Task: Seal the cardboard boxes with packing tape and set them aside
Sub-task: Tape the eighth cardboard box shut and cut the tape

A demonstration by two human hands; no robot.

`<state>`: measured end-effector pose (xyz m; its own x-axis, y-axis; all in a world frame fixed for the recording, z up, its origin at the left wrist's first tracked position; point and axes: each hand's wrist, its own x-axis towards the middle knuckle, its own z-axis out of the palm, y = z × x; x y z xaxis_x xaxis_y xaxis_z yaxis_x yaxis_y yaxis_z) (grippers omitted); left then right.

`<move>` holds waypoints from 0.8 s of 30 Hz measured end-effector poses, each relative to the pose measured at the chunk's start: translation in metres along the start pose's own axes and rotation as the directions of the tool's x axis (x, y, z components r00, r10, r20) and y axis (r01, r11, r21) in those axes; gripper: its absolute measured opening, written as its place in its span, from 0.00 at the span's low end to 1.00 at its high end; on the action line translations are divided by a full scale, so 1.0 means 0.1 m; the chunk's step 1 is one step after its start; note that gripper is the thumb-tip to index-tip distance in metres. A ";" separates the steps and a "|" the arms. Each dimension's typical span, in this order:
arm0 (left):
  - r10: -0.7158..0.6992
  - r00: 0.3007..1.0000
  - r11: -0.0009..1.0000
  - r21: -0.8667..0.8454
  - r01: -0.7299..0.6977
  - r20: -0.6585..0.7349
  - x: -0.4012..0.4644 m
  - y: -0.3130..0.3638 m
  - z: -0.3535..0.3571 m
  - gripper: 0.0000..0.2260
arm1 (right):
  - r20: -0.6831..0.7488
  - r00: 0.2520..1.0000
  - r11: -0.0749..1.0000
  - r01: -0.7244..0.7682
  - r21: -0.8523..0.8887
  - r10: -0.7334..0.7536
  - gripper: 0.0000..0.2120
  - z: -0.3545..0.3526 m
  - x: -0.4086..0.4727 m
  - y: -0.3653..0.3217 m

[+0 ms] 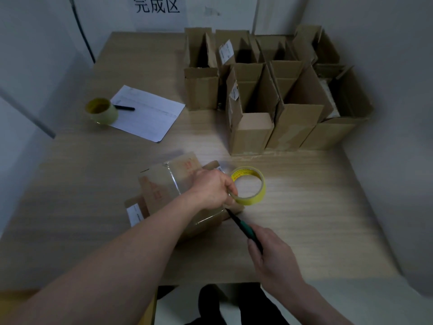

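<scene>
A small cardboard box (164,191) with red print lies on the table in front of me, clear tape across its top. My left hand (212,187) reaches over the box and grips a yellow-cored roll of packing tape (249,185) just off the box's right edge. My right hand (271,254) holds a dark cutter with a green handle (243,227), its tip pointing up-left at the tape beneath the left hand, close to the box's right corner.
Several open cardboard boxes (269,95) stand in rows at the back right. A second tape roll (102,111), a black pen (124,107) and a sheet of paper (147,113) lie at the left. A sign with printed characters (157,5) hangs on the back wall.
</scene>
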<state>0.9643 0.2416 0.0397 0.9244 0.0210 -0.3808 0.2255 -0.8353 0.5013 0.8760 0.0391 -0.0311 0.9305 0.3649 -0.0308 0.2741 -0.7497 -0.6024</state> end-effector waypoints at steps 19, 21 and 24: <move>0.026 0.999 0.998 -0.060 -0.028 -0.027 0.02 -0.05 0.04 0.11 | 0.046 0.945 0.851 -0.271 -0.449 0.325 0.23 -0.28 0.23 0.77; 0.029 0.999 0.998 -0.057 -0.031 -0.030 0.02 -0.05 0.04 0.11 | -0.001 0.963 0.857 -0.241 -0.456 0.270 0.25 -0.33 0.31 0.75; 0.046 0.999 0.998 -0.029 -0.046 -0.028 0.03 -0.06 0.04 0.11 | -0.183 0.982 0.965 -0.002 -0.261 -0.047 0.29 -0.38 0.49 0.41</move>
<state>0.9642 0.2443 0.0322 0.9421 -0.0015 -0.3353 0.1913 -0.8190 0.5410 0.9417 0.0050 -0.0266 0.9453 0.2927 0.1439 0.3258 -0.8685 -0.3735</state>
